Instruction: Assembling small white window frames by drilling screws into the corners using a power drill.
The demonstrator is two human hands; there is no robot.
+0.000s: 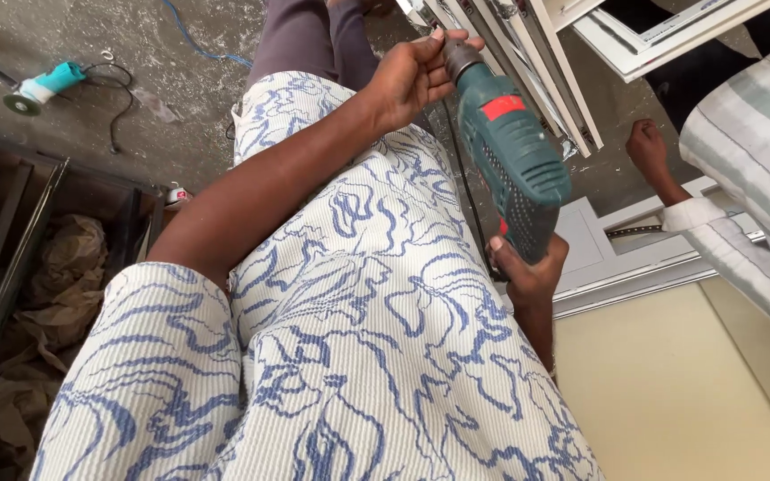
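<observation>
Showing a teal electric drill held in both hands, left hand with fingers curled tight around the chuck end, right hand clamped on the grip below, white frame profiles just beyond, another person's hand nearby.

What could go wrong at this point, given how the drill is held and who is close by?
1. The left hand grips the chuck end of the green drill; if it spins, fingers may get caught.
2. A co-worker's hand rests near the white frames, close to the drill.
3. The right hand holds only the grip's bottom, so control looks weak.
</observation>
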